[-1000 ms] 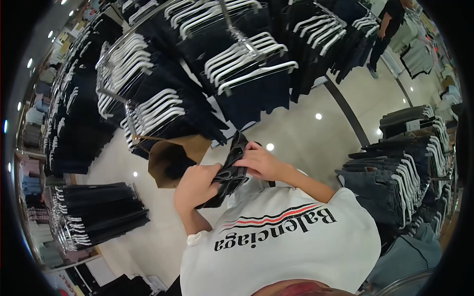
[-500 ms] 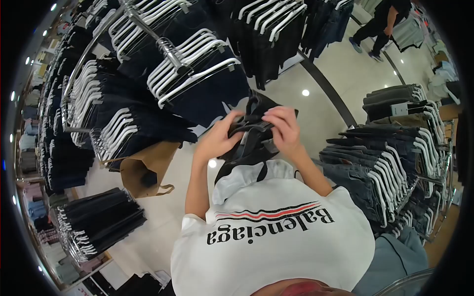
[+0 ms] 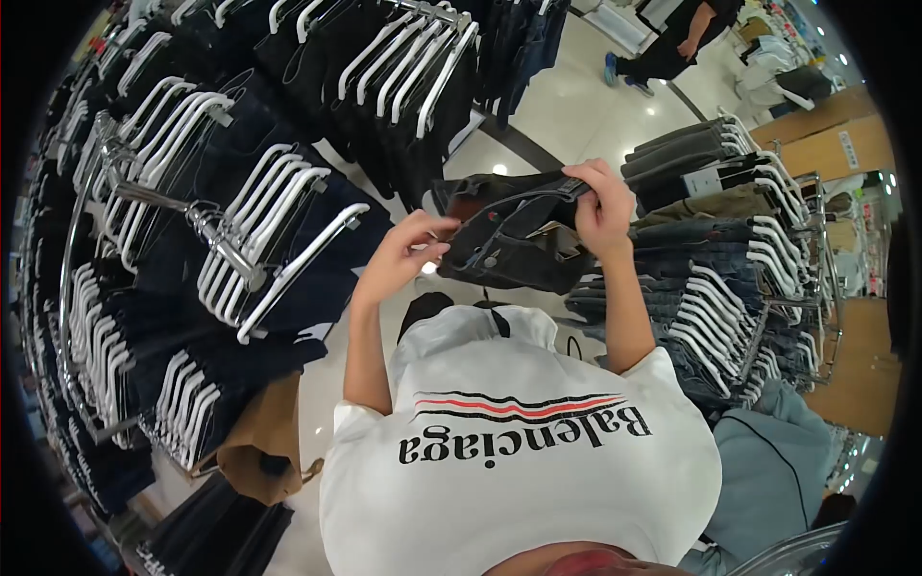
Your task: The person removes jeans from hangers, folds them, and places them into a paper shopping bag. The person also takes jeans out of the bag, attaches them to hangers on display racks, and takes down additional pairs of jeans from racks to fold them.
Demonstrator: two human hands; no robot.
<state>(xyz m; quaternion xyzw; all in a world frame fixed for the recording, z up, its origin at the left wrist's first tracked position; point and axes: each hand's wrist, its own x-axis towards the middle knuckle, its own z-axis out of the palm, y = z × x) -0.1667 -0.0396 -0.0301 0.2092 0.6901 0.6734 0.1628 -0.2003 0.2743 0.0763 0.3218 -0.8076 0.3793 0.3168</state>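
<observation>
A pair of black jeans point(image 3: 523, 252) hangs in front of my chest, its waistband stretched sideways and opened into a loop. A button and a small red mark show near the waist. My right hand point(image 3: 605, 206) is closed round the right end of the waistband, thumb and fingers pinching it. On the other side, my left hand point(image 3: 403, 254) has its fingers curled at the left edge of the waist, pinching the cloth there. The legs of the jeans are mostly hidden below the waist.
Racks of dark trousers on white hangers point(image 3: 279, 245) stand to the left, and folded jeans point(image 3: 672, 254) hang on a rack to the right. A brown paper bag point(image 3: 264, 437) is at lower left. Another person point(image 3: 677, 43) stands in the aisle at upper right.
My hands have moved apart, the right one outward and up, spreading the bunched jeans into an open waist. The view has turned, so the racks appear shifted.
</observation>
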